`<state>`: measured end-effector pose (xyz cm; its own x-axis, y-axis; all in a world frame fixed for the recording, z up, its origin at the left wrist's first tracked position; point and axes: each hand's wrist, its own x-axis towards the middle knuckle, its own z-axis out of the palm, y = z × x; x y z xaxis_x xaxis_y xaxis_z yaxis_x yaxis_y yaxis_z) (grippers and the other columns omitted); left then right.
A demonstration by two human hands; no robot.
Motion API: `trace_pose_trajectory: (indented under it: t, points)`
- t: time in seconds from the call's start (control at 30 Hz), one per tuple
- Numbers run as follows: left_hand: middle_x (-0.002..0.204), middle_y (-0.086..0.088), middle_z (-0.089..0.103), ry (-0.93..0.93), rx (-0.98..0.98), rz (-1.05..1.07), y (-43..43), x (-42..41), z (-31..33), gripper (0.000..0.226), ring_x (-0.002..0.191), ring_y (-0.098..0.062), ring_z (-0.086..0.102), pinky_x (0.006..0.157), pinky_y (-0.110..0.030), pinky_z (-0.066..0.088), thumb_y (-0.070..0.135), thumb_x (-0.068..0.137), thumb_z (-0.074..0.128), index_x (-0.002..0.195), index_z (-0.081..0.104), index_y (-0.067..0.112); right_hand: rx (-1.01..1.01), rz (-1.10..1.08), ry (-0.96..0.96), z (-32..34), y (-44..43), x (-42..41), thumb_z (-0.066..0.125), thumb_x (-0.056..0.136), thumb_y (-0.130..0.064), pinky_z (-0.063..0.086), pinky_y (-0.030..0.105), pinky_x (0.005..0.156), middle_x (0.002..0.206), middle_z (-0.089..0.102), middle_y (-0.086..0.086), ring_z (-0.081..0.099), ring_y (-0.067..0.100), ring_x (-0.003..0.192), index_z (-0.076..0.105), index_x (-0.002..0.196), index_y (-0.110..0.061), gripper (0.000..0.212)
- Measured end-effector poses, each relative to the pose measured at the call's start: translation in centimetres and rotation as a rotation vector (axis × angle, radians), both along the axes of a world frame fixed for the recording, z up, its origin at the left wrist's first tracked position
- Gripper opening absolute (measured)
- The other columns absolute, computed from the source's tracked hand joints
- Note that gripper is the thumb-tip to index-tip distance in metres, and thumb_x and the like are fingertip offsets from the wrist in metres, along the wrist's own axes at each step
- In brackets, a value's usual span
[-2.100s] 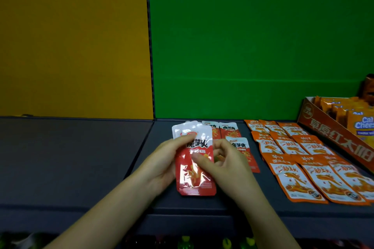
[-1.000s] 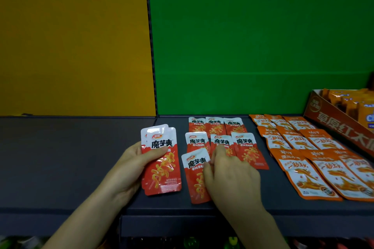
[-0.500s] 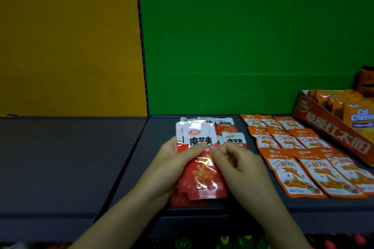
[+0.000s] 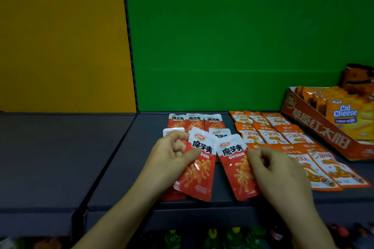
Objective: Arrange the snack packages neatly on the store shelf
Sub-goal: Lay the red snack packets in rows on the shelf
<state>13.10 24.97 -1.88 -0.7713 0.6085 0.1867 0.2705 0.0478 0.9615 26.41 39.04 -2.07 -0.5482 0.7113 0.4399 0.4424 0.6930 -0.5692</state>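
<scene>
Snack packages in red are lying in rows toward the back of the dark shelf. The left hand is pinching one red packet between thumb and curled fingers, holding it tilted, probably as stock for the next slot. The right hand, fingers curled, is pinching the edge of a second packet at the shelf front, apparently squaring it beside the orange packets. At far right, a display carton is holding Cal Cheese packs upright.
</scene>
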Motion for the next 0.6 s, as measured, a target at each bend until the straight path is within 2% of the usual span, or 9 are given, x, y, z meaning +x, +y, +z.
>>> trace_pose_trajectory:
  t: [0.03, 0.1, 0.13, 0.2, 0.27, 0.33, 0.4, 0.5, 0.6]
  points:
    - [0.060, 0.002, 0.052, 0.101, -0.027, 0.046, 0.3, 0.1, -0.3, 0.022, 0.061, -0.014, 0.055, 0.065, -0.032, 0.046, 0.018, 0.082, 0.068, 0.100, 0.055, 0.020, 0.020, -0.024, -0.007, -0.1, -0.1, -0.1, 0.042, 0.093, -0.042, 0.030, 0.029, 0.067, 0.055, 0.049, -0.009, 0.044, 0.009, 0.057, 0.048, 0.058, -0.020, 0.042]
    - [0.053, 0.007, 0.040, 0.289, -0.070, 0.140, 0.7, 0.7, -0.8, 0.025, 0.050, -0.003, 0.040, 0.056, -0.018, 0.036, 0.021, 0.084, 0.066, 0.102, 0.049, 0.022, 0.056, -0.059, -0.024, -0.3, -0.3, -0.5, 0.043, 0.093, -0.041, 0.032, 0.030, 0.071, 0.055, 0.050, -0.009, 0.045, 0.016, 0.060, 0.050, 0.059, -0.020, 0.041]
    - [0.052, 0.007, 0.037, 0.351, -0.082, 0.171, 1.0, 1.0, -1.0, 0.026, 0.048, -0.004, 0.038, 0.051, -0.014, 0.032, 0.022, 0.085, 0.064, 0.103, 0.046, 0.023, 0.076, -0.073, -0.036, -0.5, -0.3, -0.7, 0.043, 0.092, -0.040, 0.033, 0.031, 0.073, 0.056, 0.052, -0.008, 0.046, 0.018, 0.062, 0.053, 0.060, -0.020, 0.040]
    - [0.053, 0.007, 0.036, 0.418, -0.115, 0.204, 1.3, 1.3, -1.4, 0.027, 0.050, -0.004, 0.039, 0.051, -0.015, 0.032, 0.024, 0.088, 0.059, 0.106, 0.039, 0.025, 0.116, -0.096, -0.064, -0.8, -0.5, -1.2, 0.042, 0.092, -0.039, 0.034, 0.033, 0.077, 0.060, 0.057, -0.004, 0.048, 0.022, 0.065, 0.057, 0.063, -0.019, 0.038]
    - [0.056, 0.007, 0.041, 0.471, -0.164, 0.216, 1.5, 1.5, -1.9, 0.028, 0.060, -0.005, 0.044, 0.060, -0.021, 0.036, 0.027, 0.089, 0.055, 0.110, 0.037, 0.024, 0.166, -0.117, -0.101, -1.1, -0.6, -1.5, 0.040, 0.092, -0.038, 0.030, 0.033, 0.080, 0.067, 0.064, 0.000, 0.055, 0.025, 0.071, 0.061, 0.069, -0.020, 0.036]
    - [0.059, 0.007, 0.046, 0.541, -0.234, 0.252, 1.6, 1.5, -2.2, 0.028, 0.079, -0.015, 0.049, 0.077, -0.031, 0.040, 0.032, 0.090, 0.051, 0.112, 0.035, 0.024, 0.199, -0.125, -0.119, -1.3, -0.6, -1.7, 0.037, 0.093, -0.037, 0.027, 0.032, 0.081, 0.075, 0.068, 0.001, 0.058, 0.024, 0.076, 0.062, 0.076, -0.021, 0.034]
    - [0.062, 0.009, 0.044, 0.637, -0.318, 0.308, 1.5, 1.5, -2.3, 0.026, 0.081, -0.015, 0.045, 0.088, -0.031, 0.034, 0.036, 0.091, 0.048, 0.109, 0.034, 0.025, 0.223, -0.120, -0.141, -1.4, -0.5, -1.8, 0.034, 0.094, -0.035, 0.027, 0.032, 0.081, 0.078, 0.069, 0.000, 0.059, 0.022, 0.075, 0.061, 0.081, -0.019, 0.034]
    - [0.079, 0.008, 0.053, 0.824, -0.471, 0.366, 1.5, 1.6, -2.0, 0.028, 0.085, -0.016, 0.050, 0.088, -0.029, 0.026, 0.042, 0.091, 0.042, 0.110, 0.038, 0.021, 0.249, -0.110, -0.193, -1.4, -0.3, -1.9, 0.031, 0.095, -0.034, 0.027, 0.032, 0.079, 0.080, 0.068, -0.002, 0.056, 0.019, 0.070, 0.059, 0.082, -0.019, 0.034]
    - [0.095, 0.002, 0.059, 0.917, -0.591, 0.398, 1.6, 1.6, -1.9, 0.032, 0.094, -0.018, 0.053, 0.089, -0.029, 0.026, 0.045, 0.092, 0.038, 0.109, 0.041, 0.019, 0.267, -0.099, -0.241, -1.3, -0.3, -1.8, 0.029, 0.096, -0.034, 0.028, 0.031, 0.081, 0.082, 0.067, -0.003, 0.046, 0.017, 0.066, 0.052, 0.079, -0.020, 0.031]
